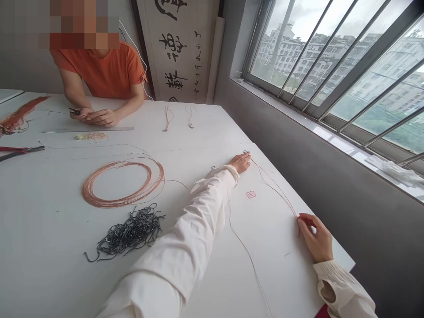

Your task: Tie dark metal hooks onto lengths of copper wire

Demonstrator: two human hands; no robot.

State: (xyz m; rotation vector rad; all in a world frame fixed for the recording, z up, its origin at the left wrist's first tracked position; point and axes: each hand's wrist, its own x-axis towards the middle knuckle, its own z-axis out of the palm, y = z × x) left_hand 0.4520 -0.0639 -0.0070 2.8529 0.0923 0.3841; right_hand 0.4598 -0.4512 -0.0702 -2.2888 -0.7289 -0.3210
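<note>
My left hand (240, 163) is stretched far across the white table, palm down near its right edge. Its fingers lie rather flat, the tips touching a small dark hook bundle (245, 152). From there thin copper-coloured lines (274, 183) run toward me to my right hand (317, 238). That hand pinches their near end between thumb and fingertips, just above the tabletop. A loose ring (213, 167) lies beside my left wrist. Left of my sleeve are a tangled heap of black fish hooks (132, 232) and a coil of copper-coloured line (86, 187).
Opposite, a person in an orange top (99, 73) holds a small dark tool (75, 111). Two line bundles (166, 118) lie at the back, with red-handled pliers (23, 151), a metal ruler (96, 129) and small pale beads (92, 136) to the left. A barred window (331, 66) is at right.
</note>
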